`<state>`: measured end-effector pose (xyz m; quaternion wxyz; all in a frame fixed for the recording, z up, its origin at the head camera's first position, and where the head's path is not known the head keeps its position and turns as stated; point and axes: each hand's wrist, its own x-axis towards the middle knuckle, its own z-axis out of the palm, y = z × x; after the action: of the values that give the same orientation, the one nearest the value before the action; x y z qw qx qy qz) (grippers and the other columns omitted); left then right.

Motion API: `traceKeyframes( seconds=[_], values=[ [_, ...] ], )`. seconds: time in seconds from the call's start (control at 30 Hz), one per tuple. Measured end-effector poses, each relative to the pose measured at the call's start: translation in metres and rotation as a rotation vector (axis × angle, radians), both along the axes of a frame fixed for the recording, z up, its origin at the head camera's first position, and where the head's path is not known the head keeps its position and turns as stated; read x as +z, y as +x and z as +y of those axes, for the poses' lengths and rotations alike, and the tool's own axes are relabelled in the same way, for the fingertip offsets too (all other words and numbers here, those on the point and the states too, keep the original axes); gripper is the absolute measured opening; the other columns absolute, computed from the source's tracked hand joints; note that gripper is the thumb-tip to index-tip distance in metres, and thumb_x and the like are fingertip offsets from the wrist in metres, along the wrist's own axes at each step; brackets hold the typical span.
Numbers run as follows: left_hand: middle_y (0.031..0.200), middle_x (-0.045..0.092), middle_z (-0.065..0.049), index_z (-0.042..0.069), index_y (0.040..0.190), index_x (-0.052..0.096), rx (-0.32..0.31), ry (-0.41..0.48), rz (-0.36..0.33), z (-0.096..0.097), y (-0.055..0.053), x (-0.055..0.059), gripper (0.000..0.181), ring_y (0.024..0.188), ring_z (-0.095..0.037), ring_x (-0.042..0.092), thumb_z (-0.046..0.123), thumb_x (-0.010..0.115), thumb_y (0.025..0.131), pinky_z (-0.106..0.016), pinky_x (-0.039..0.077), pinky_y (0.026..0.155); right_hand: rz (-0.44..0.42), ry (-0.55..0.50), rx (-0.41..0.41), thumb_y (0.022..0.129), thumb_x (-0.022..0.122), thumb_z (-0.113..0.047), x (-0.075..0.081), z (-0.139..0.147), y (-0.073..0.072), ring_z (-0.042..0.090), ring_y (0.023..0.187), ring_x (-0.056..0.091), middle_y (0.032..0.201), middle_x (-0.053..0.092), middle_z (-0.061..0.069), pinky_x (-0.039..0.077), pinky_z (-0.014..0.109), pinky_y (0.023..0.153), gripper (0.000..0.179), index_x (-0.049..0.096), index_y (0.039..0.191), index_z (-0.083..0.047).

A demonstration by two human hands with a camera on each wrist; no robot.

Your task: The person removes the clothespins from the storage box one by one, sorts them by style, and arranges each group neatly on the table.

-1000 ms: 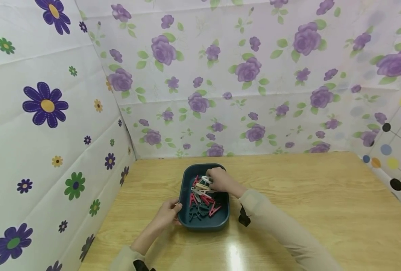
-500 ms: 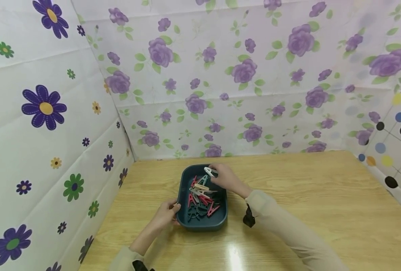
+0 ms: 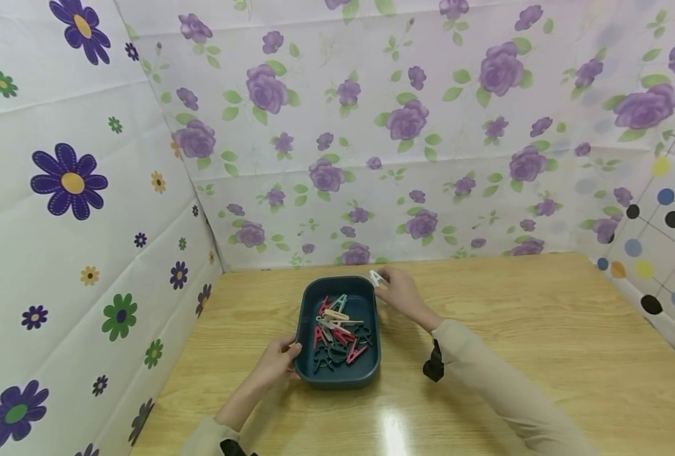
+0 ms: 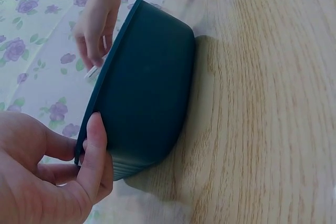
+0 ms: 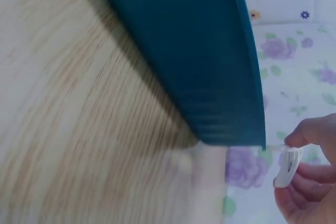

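A dark teal plastic bin (image 3: 337,382) stands on the table with several clothespins (image 3: 353,352) inside, red, white, green and beige, plus dark green clips (image 3: 322,356). My left hand (image 3: 277,362) grips the bin's left rim, thumb over the edge, as the left wrist view confirms. Between the thumb and fingers of my right hand (image 3: 403,296) is a white clothespin (image 3: 375,278), held at the bin's far right corner. In the right wrist view that clothespin (image 5: 289,167) lies right by the rim; whether it touches or clips it I cannot tell.
The wooden table (image 3: 503,335) extends to the right of the bin and in front of it. A flowered cloth wall (image 3: 406,164) rises at the table's back edge, another patterned cloth (image 3: 98,253) along the left.
My right hand has lifted the white clothespin out from among the others and carried it right to the far right corner of the rim. The left hand keeps its hold.
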<state>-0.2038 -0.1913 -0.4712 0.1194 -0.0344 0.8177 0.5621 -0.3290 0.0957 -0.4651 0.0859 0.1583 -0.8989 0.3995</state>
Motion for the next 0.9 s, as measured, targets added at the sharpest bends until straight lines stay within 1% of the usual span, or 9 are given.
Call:
traceKeyframes(
  seconds=[0.17, 0.27, 0.4, 0.47, 0.53, 0.6, 0.67, 0.77, 0.9],
  values=[
    [0.096, 0.059, -0.02, -0.007, 0.14, 0.043, 0.009, 0.001, -0.004, 0.0, -0.001, -0.001, 0.042, 0.064, -0.016, 0.057, 0.007, 0.046, 0.101, -0.041, 0.057, 0.061, -0.026, 0.047, -0.086, 0.082, 0.07, -0.011, -0.005, 0.014, 0.003, 0.022, 0.075, 0.063, 0.103, 0.068, 0.019, 0.051, 0.031, 0.061, 0.035, 0.063, 0.113, 0.003],
    [0.096, 0.059, -0.02, -0.006, 0.14, 0.043, 0.0, 0.01, -0.006, -0.001, -0.002, -0.002, 0.041, 0.064, -0.015, 0.057, 0.007, 0.045, 0.101, -0.04, 0.058, 0.062, -0.039, 0.072, -0.118, 0.08, 0.071, -0.011, -0.008, 0.02, 0.005, 0.02, 0.07, 0.061, 0.097, 0.068, 0.019, 0.049, 0.029, 0.058, 0.034, 0.064, 0.108, 0.006],
    [0.096, 0.06, -0.02, -0.005, 0.139, 0.045, -0.015, 0.013, 0.001, -0.001, -0.002, -0.002, 0.04, 0.063, -0.014, 0.057, 0.006, 0.045, 0.101, -0.041, 0.058, 0.063, -0.086, 0.109, -0.165, 0.078, 0.073, -0.011, -0.014, 0.026, 0.007, 0.018, 0.063, 0.058, 0.087, 0.069, 0.017, 0.046, 0.026, 0.053, 0.031, 0.066, 0.102, 0.007],
    [0.096, 0.06, -0.021, -0.005, 0.14, 0.045, -0.02, 0.017, 0.004, -0.001, -0.002, -0.002, 0.04, 0.063, -0.014, 0.057, 0.007, 0.045, 0.101, -0.042, 0.058, 0.064, -0.11, 0.128, -0.181, 0.078, 0.073, -0.01, -0.019, 0.029, 0.007, 0.015, 0.056, 0.053, 0.075, 0.067, 0.012, 0.041, 0.024, 0.048, 0.022, 0.067, 0.092, 0.006],
    [0.096, 0.06, -0.021, -0.005, 0.14, 0.044, -0.024, 0.024, 0.004, -0.002, -0.001, -0.002, 0.041, 0.063, -0.013, 0.057, 0.007, 0.045, 0.101, -0.041, 0.058, 0.063, -0.126, 0.139, -0.186, 0.078, 0.072, -0.008, -0.024, 0.033, 0.007, 0.012, 0.049, 0.045, 0.061, 0.059, 0.006, 0.035, 0.022, 0.043, 0.013, 0.064, 0.075, 0.003],
    [0.096, 0.06, -0.021, -0.005, 0.14, 0.044, -0.023, 0.03, 0.003, -0.002, -0.001, -0.001, 0.041, 0.063, -0.013, 0.057, 0.007, 0.045, 0.101, -0.04, 0.058, 0.063, -0.144, 0.157, -0.198, 0.078, 0.071, -0.007, -0.028, 0.036, 0.008, 0.01, 0.044, 0.038, 0.05, 0.048, -0.001, 0.029, 0.02, 0.04, 0.024, 0.056, 0.06, -0.004],
    [0.096, 0.059, -0.02, -0.005, 0.141, 0.043, -0.025, 0.034, 0.001, -0.002, 0.0, -0.001, 0.041, 0.063, -0.014, 0.057, 0.008, 0.045, 0.101, -0.039, 0.057, 0.062, -0.163, 0.176, -0.214, 0.078, 0.07, -0.007, -0.029, 0.039, 0.01, 0.009, 0.042, 0.032, 0.045, 0.038, -0.004, 0.024, 0.02, 0.039, 0.037, 0.044, 0.051, -0.01],
    [0.096, 0.059, -0.02, -0.005, 0.14, 0.044, -0.022, 0.04, -0.003, -0.003, 0.0, -0.001, 0.041, 0.064, -0.014, 0.057, 0.008, 0.045, 0.101, -0.038, 0.058, 0.062, -0.194, 0.211, -0.246, 0.078, 0.069, -0.008, -0.029, 0.042, 0.013, 0.008, 0.041, 0.027, 0.043, 0.031, -0.007, 0.02, 0.019, 0.038, 0.046, 0.035, 0.049, -0.016],
    [0.097, 0.059, -0.021, -0.005, 0.14, 0.044, -0.022, 0.046, -0.008, -0.003, -0.001, -0.002, 0.04, 0.065, -0.014, 0.057, 0.007, 0.045, 0.101, -0.037, 0.058, 0.062, -0.225, 0.235, -0.256, 0.081, 0.07, -0.011, -0.027, 0.045, 0.016, 0.008, 0.04, 0.026, 0.043, 0.03, -0.007, 0.019, 0.019, 0.038, 0.049, 0.033, 0.048, -0.016]
  ],
)
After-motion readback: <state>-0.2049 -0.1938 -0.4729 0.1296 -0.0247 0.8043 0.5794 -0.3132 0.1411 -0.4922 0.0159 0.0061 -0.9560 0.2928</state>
